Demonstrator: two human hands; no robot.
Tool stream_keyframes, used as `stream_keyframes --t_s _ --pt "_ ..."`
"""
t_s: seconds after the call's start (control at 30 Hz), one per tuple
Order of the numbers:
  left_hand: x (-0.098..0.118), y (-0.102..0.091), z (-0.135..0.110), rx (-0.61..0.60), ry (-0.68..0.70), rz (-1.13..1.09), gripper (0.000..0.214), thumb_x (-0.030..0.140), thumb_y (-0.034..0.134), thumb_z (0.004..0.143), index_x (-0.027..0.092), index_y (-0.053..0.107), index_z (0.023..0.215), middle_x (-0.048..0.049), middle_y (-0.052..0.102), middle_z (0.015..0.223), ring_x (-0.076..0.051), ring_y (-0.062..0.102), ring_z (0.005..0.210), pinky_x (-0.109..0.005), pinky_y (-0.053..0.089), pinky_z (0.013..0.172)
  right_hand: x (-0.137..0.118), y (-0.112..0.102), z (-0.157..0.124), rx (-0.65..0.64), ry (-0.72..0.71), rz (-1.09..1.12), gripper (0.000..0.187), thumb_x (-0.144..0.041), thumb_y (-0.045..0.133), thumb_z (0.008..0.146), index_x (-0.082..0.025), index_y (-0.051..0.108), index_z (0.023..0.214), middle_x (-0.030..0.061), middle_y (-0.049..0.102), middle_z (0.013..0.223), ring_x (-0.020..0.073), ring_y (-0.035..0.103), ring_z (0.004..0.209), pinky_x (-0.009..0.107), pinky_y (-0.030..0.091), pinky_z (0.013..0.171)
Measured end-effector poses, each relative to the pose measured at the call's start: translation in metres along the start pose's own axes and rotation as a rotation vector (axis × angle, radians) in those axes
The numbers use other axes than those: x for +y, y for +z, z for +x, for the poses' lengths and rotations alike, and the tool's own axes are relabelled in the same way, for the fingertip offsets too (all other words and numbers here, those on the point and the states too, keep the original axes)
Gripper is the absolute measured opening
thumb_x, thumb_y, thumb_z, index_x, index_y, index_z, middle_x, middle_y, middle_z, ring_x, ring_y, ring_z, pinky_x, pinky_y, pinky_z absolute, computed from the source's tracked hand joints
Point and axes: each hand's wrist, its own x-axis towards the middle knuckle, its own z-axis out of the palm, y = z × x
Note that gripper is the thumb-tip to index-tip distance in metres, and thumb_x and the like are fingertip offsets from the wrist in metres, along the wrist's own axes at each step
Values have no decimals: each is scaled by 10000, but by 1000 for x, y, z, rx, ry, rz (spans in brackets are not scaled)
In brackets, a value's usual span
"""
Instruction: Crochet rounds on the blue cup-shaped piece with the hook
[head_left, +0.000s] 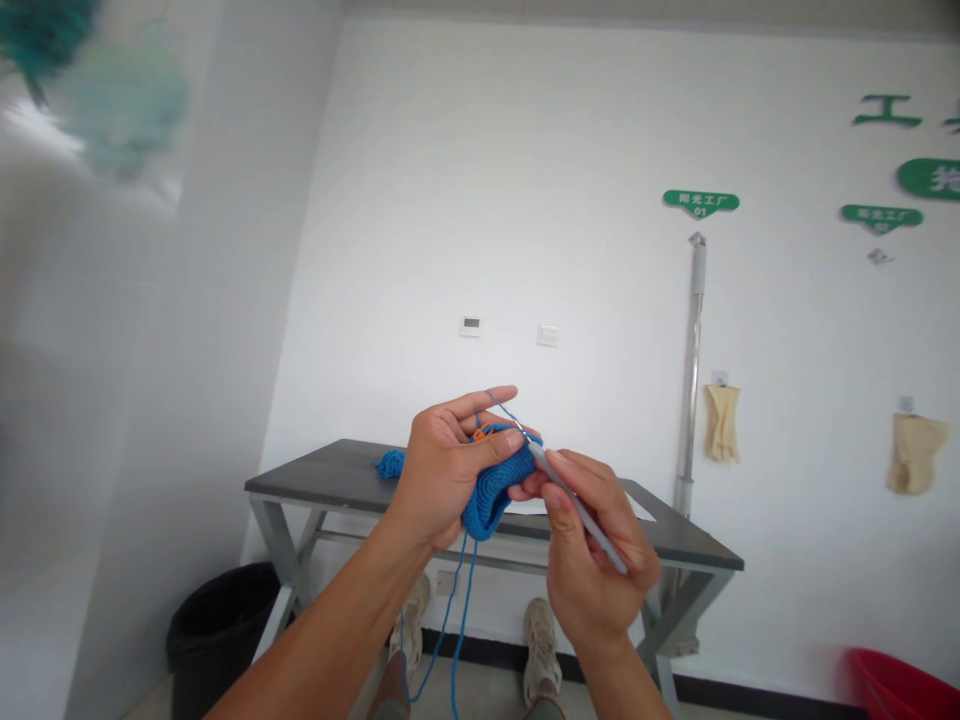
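Note:
My left hand [450,455] is closed on a blue crochet piece [495,490], thumb on its near side, with the index finger stretched out and blue yarn running over it. A small orange bit [484,432] shows near the piece's top edge. In my right hand [600,540] is a crochet hook [581,510] with a grey handle, held like a pen. Its metal tip meets the upper edge of the blue piece, close to my left thumb. Two strands of blue yarn [465,610] hang down below the piece.
Behind my hands stands a dark-topped table [322,475] bearing a ball of blue yarn [390,464] and something white and flat. A black bin [217,620] is at the left, a red basin [904,685] at the lower right. A pole [694,370] and cream gloves [724,422] hang on the wall.

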Motion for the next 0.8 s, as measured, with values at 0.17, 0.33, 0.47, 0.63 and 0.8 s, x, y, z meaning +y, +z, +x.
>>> stream_keyframes --t_s 0.17,0.33,0.47,0.63,0.8 --pt "4 -5 2 9 -22 27 718 208 998 547 63 709 1188 -29 752 707 -136 667 561 -233 541 537 3 -7 9 -67 42 81 343 -86 646 956 -307 767 1190 59 717 1101 205 731 952 354 646 729" --pt "10 -9 3 -1 -54 62 732 209 1002 533 66 716 1192 -23 748 706 -127 660 574 -227 526 556 -3 -17 23 -178 18 131 370 -52 638 948 -292 770 1197 51 704 1059 169 744 808 349 672 688" --pt "13 -8 3 -11 -50 107 738 208 1001 535 56 709 1196 -7 738 686 -97 622 549 -205 503 539 -7 -26 33 -253 -73 53 426 12 643 919 -275 766 1208 49 713 1064 158 756 803 316 670 700" --pt "14 -7 3 -17 -67 159 754 241 997 532 53 704 1201 5 723 681 -89 601 543 -200 487 526 -7 -32 35 -270 -94 11 443 34 656 902 -269 764 1206 45 714 1098 147 767 805 294 678 729" --pt "15 -9 2 -23 -99 213 742 260 985 533 62 717 1195 2 705 673 -94 584 543 -201 465 514 -8 -38 36 -303 -105 14 461 44 655 893 -270 766 1212 51 713 1119 161 770 821 308 696 716"
